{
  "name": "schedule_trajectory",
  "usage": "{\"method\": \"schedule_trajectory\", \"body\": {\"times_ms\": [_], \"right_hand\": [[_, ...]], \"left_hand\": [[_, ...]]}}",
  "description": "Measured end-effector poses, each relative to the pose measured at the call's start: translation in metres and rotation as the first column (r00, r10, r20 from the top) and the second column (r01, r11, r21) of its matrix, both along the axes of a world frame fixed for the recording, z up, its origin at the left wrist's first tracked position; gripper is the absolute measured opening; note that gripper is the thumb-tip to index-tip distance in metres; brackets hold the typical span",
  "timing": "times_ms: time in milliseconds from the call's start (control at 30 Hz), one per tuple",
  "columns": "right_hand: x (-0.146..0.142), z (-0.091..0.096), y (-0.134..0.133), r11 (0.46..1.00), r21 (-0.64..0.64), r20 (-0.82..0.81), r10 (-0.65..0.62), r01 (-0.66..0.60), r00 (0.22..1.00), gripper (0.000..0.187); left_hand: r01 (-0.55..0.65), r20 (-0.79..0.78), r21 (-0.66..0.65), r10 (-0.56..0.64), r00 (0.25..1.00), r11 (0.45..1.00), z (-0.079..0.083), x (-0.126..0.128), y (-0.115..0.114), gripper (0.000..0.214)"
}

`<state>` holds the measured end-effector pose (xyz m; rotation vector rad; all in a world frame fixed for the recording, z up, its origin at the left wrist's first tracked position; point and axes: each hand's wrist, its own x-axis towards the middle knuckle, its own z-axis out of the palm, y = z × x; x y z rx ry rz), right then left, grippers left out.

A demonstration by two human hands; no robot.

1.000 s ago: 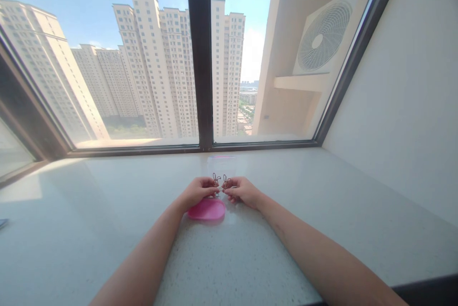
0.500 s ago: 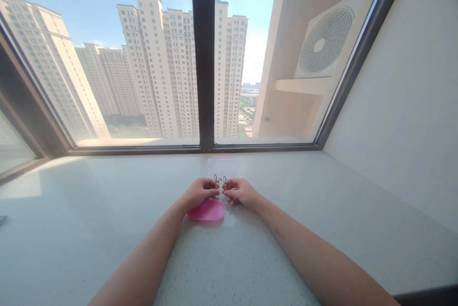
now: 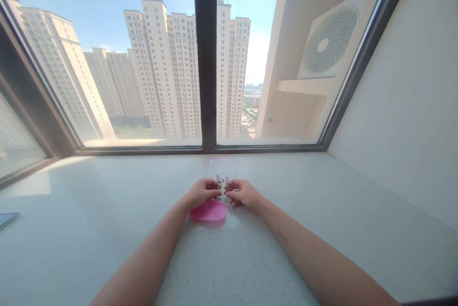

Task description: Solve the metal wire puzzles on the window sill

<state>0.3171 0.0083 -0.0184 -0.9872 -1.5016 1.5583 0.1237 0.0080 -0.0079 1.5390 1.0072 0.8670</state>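
My left hand (image 3: 203,192) is closed in a pinch on a small brown looped piece (image 3: 219,179), thin like cord or wire and bow-like in outline. Facing it, my right hand (image 3: 246,194) pinches a similar brown looped piece (image 3: 227,181). The two pieces are close together, with a thin pale bit between the fingertips; whether they are joined I cannot tell. A shallow pink oval dish (image 3: 209,212) lies on the white speckled counter just below my left hand. Behind the fingers rests a clear plastic bag (image 3: 223,165) with a pink line along its top.
The white counter (image 3: 107,229) runs up to a dark-framed window (image 3: 208,106). At the left edge lies a flat bluish object (image 3: 7,220), partly out of view. A white wall (image 3: 400,120) bounds the right side. Tall buildings and an air-conditioner unit (image 3: 327,41) stand outside.
The view has shifted slightly, so more of the flat object at the left edge shows. Both hands keep nearly the same pose, still pinching the brown looped pieces.
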Motion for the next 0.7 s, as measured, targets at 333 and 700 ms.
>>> {"method": "schedule_trajectory", "body": {"times_ms": [333, 700], "right_hand": [[-0.0001, -0.0005, -0.0018, 1.000, 0.019, -0.011, 0.005, -0.005, 1.000, 0.031], [0.0000, -0.0010, -0.0030, 0.999, 0.051, 0.010, 0.017, -0.018, 1.000, 0.029]], "left_hand": [[-0.012, 0.025, 0.003, 0.012, 1.000, 1.000, -0.0047, 0.0013, 0.0028, 0.029], [-0.039, 0.006, 0.050, 0.039, 0.999, 0.998, -0.0056, 0.0018, -0.0005, 0.030]]}}
